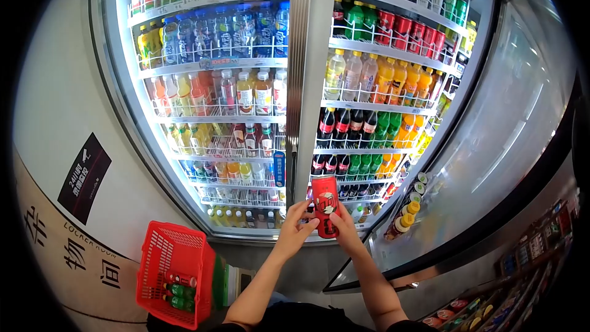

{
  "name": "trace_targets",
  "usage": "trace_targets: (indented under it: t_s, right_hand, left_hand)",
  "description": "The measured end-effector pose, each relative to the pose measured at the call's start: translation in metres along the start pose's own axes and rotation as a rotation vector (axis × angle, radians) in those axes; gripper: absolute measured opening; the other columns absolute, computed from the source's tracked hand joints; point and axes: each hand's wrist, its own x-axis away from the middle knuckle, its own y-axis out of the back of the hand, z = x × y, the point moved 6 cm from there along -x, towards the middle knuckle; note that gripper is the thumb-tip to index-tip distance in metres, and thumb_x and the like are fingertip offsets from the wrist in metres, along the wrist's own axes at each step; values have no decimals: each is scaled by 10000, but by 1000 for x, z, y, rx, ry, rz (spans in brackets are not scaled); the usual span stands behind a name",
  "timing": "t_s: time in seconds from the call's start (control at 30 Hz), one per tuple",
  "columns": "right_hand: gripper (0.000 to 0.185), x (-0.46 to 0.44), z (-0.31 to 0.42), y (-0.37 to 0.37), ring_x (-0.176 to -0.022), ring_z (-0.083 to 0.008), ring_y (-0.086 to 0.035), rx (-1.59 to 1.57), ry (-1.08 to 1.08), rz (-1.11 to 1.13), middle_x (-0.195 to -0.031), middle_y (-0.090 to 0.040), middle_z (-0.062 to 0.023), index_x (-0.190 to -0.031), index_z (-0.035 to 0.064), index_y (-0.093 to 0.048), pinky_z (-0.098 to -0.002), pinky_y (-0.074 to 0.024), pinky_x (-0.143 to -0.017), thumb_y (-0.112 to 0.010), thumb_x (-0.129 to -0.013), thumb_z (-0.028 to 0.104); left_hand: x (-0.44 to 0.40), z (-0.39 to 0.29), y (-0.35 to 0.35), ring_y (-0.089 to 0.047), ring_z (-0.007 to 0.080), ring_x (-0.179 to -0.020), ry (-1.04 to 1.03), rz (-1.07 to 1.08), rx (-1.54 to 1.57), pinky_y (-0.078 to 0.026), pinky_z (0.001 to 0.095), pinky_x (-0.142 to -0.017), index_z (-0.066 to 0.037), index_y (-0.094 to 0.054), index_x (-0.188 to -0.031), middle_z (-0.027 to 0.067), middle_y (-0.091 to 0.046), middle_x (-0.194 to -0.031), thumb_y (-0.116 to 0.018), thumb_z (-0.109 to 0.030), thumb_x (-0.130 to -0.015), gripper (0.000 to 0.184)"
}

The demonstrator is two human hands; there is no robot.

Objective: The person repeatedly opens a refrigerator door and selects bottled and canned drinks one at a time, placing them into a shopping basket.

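A tall red drink can (324, 195) with dark and light print stands nearly upright between my two hands, in front of the fridge. My right hand (345, 232) is closed on the can's lower right side, its thumb across the front. At the can's lower left edge, my left hand (294, 229) grips it with thumb and fingers; some fingertips are hidden behind it. Beyond the can are the lower fridge shelves, with dark cola bottles (326, 124) and green bottles (382, 128).
The fridge's right glass door (491, 123) stands open to the right. A red basket (147, 270) holding a red can (180, 280) and green bottles (179, 295) is at lower left. A snack rack (534, 252) is at lower right.
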Motion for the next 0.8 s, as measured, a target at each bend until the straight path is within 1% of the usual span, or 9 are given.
trace_targets:
  t_s: [0.07, 0.27, 0.4, 0.47, 0.5, 0.53, 0.67, 0.73, 0.8]
  right_hand:
    - [521, -11, -11, -3, -1142, -141, -521, -31, -26, -11, -1284, -540, -86, -1429, -1, -371, -292, -418, -989, -538, -971, 184]
    - [486, -44, -15, -30, -1113, -137, -549, -4, -39, -55, -1283, -558, -90, -1409, -3, -405, -282, -440, -969, -532, -971, 164]
    - [509, -66, -30, -47, -1116, -130, -545, -17, -70, 0, -1234, -577, -76, -1400, 5, -423, -285, -439, -959, -577, -949, 182]
    - [520, -77, -36, -65, -1117, -133, -545, 33, -85, 38, -1236, -578, -78, -1398, 2, -426, -286, -439, -960, -594, -942, 186]
    - [530, -82, -40, -72, -1118, -136, -545, 89, -90, 60, -1237, -579, -80, -1395, -1, -430, -287, -438, -961, -611, -934, 189]
    - [549, -88, -47, -76, -1126, -145, -545, 179, -79, 74, -1242, -580, -85, -1391, -8, -436, -286, -435, -966, -641, -919, 183]
    - [551, -104, -55, -117, -1134, -154, -535, 189, -212, 224, -1228, -572, -84, -1368, -18, -464, -294, -424, -977, -679, -901, 179]
    - [536, -117, -76, -130, -1116, -158, -525, 361, -81, 320, -1185, -555, -80, -1345, -15, -488, -304, -414, -976, -693, -893, 187]
    - [511, -124, -106, -148, -1083, -165, -519, 360, -109, 404, -1149, -537, -79, -1315, -6, -518, -308, -409, -962, -705, -886, 199]
  left_hand:
    - [-3, -6, 7, -516, 144, -1123, 68, 31, -67, -506, 270, -874, -43, -425, -1433, 62, -407, -1352, -646, -129, -930, 556]
    - [-28, -13, 40, -503, 125, -1104, 47, 42, -170, -460, 217, -779, -18, -446, -1408, 59, -439, -1323, -679, -201, -919, 571]
    - [-37, 1, 73, -514, 140, -1136, 145, 52, -109, -463, 254, -851, -34, -443, -1406, 66, -480, -1318, -692, -215, -914, 581]
    - [-33, 7, 88, -506, 172, -1195, 153, 70, -6, -459, 300, -933, -46, -397, -1433, 73, -469, -1357, -693, -210, -914, 620]
    - [-30, 14, 99, -486, 200, -1246, 191, 55, -39, -445, 351, -991, -42, -357, -1450, 80, -462, -1380, -687, -201, -918, 646]
    - [-27, 14, 106, -492, 198, -1237, 210, 6, -11, -449, 354, -985, -25, -359, -1445, 82, -459, -1384, -680, -196, -923, 636]
    - [-7, 21, 140, -531, 166, -1163, 246, -151, 57, -470, 308, -945, -13, -334, -1464, 73, -441, -1407, -671, -132, -921, 650]
    - [4, 21, 163, -566, 141, -1093, 237, -269, 84, -481, 291, -913, -13, -353, -1453, 63, -479, -1363, -671, -123, -918, 633]
    - [17, 20, 184, -589, 123, -1026, 250, -331, 63, -490, 284, -886, -11, -380, -1434, 57, -523, -1302, -669, -119, -917, 602]
